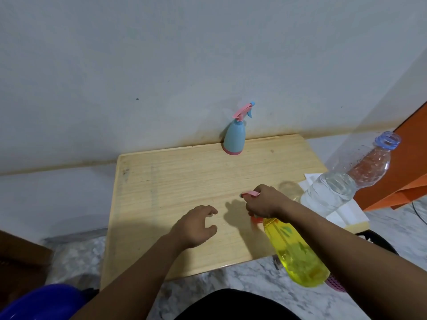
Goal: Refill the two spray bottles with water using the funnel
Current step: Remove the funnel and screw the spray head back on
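Yellow spray bottle [297,252]: we see it tilted, base toward us at 5 o'clock off the table edge, long axis running to 11 o'clock.
Right hand [265,203]: clamped around its pink sprayer head [250,194].
Left hand [196,225]: nothing held, fingers curled, just at 9 o'clock of the neck; nearer for steadying, we judge.
Contents: we cannot tell any level.
Blue spray bottle [234,137]: upright, 12 o'clock, capped.
Water bottle [342,181]: uncapped, partly filled, 2 o'clock.
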